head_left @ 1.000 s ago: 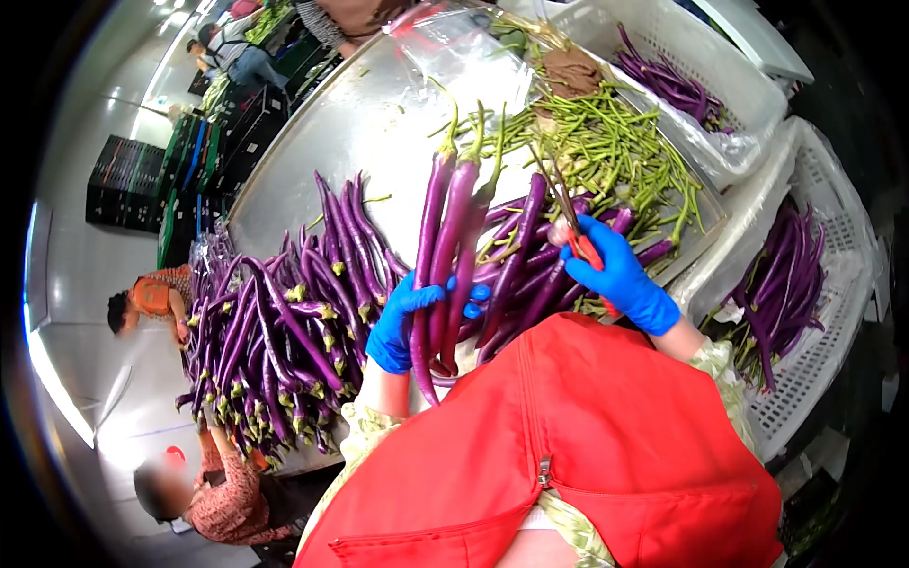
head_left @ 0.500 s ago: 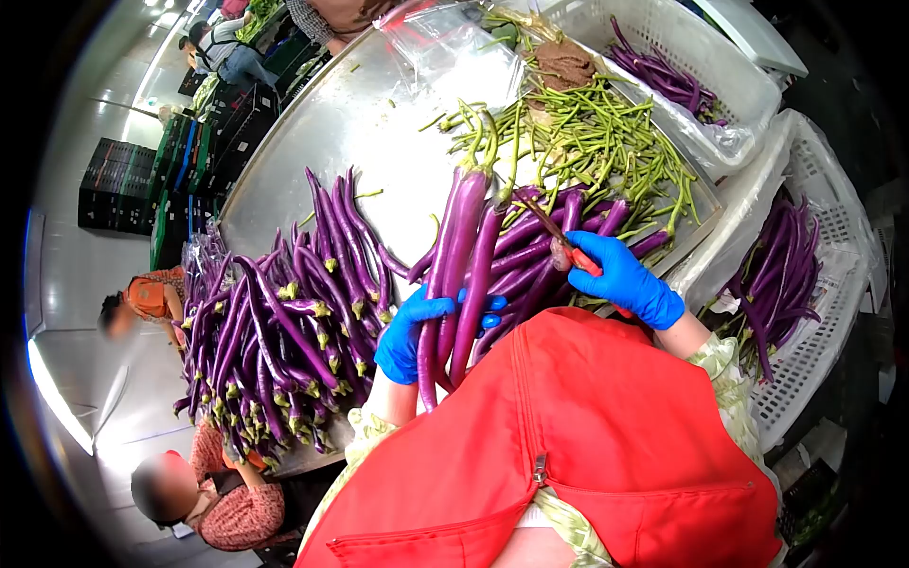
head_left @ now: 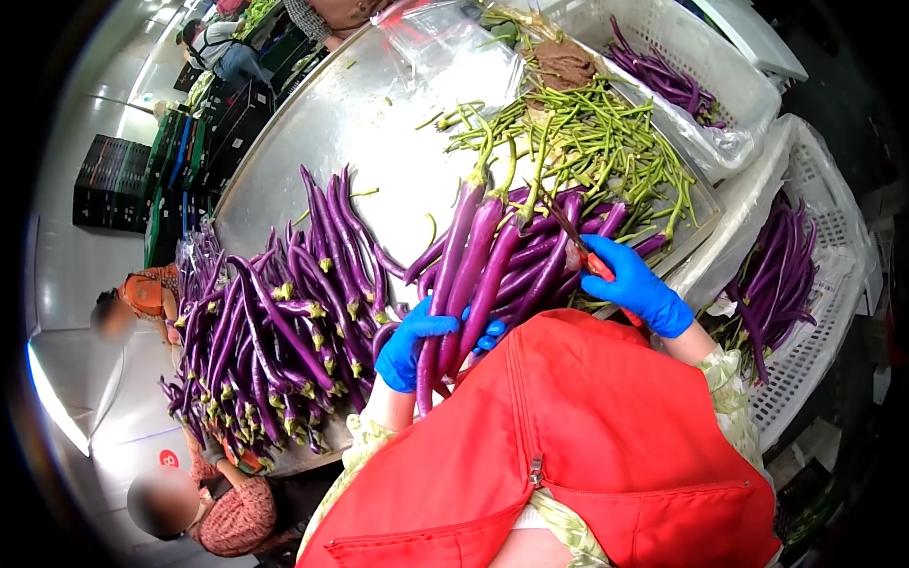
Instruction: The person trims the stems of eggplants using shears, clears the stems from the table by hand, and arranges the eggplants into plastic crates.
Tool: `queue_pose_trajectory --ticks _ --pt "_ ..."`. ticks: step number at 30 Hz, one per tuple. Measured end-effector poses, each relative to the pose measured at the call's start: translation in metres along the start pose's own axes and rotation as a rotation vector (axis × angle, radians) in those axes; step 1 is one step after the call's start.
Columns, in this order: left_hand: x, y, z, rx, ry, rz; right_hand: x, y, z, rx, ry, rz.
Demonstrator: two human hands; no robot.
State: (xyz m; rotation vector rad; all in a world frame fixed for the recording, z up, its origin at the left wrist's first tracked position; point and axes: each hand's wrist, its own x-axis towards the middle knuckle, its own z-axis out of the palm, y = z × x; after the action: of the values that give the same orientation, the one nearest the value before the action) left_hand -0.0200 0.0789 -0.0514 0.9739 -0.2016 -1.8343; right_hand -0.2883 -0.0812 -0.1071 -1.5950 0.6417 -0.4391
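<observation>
My left hand [head_left: 417, 343], in a blue glove, is wrapped round several long purple eggplants [head_left: 471, 256], their green stems pointing away from me. In my right hand [head_left: 636, 287], also gloved, are red-handled scissors [head_left: 598, 267] whose dark blades point towards the stem of the rightmost held eggplant. Whether the blades touch that stem I cannot tell. Beneath and beside the scissors lie more loose eggplants [head_left: 540, 275]. Left of my left hand rests a big pile of eggplants [head_left: 275, 331] with short trimmed stem ends.
Cut green stems [head_left: 625, 142] and a brown cloth [head_left: 561, 64] lie on the metal table [head_left: 284, 151]. Clear plastic bags [head_left: 454, 57] are at the far edge. Two lined white baskets [head_left: 739, 142] [head_left: 833, 218] with eggplants stand right. Several people are beyond the table, one at lower left [head_left: 237, 516].
The held eggplants have spread apart a little, with their tops shifted. My right hand and the scissors have moved slightly right, and the blades have turned steeper.
</observation>
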Motion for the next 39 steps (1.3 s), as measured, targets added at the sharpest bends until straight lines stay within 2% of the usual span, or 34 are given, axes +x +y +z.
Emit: queue_pose_trajectory --ticks 5,8,12,17,21,24,25,31,33,35,39 --pt "0.001 0.003 0.004 0.119 -0.016 0.012 -0.005 0.006 0.001 0.159 -0.103 -0.048" --pt "0.006 0.005 0.004 0.315 -0.004 -0.004 -0.004 0.008 0.0 0.216 -0.079 -0.04" --pt "0.007 0.002 -0.015 0.411 0.07 0.035 -0.006 0.002 -0.002 0.165 -0.099 0.001" --pt "0.003 0.006 -0.006 0.347 0.116 0.069 -0.014 0.002 0.0 -0.051 -0.01 -0.026" --pt "0.0 0.011 -0.009 0.342 0.049 0.004 -0.02 0.002 0.001 -0.15 0.032 0.029" --pt "-0.003 0.011 -0.009 0.313 0.006 -0.007 -0.023 0.014 -0.004 -0.18 0.098 0.063" --pt "-0.004 0.011 -0.012 0.306 0.002 -0.005 -0.021 0.014 -0.004 -0.04 0.128 0.036" --pt "-0.009 0.008 -0.012 0.38 -0.005 -0.037 -0.005 0.012 -0.006 0.323 -0.133 0.044" --pt "-0.009 0.011 -0.011 0.395 -0.076 -0.112 -0.001 0.005 -0.006 0.242 -0.164 0.055" --pt "-0.009 0.012 -0.004 0.389 -0.036 -0.142 0.002 0.004 -0.008 0.138 -0.18 0.057" --pt "-0.013 0.014 0.003 0.359 0.016 -0.162 0.005 0.002 -0.006 0.176 -0.182 0.05"
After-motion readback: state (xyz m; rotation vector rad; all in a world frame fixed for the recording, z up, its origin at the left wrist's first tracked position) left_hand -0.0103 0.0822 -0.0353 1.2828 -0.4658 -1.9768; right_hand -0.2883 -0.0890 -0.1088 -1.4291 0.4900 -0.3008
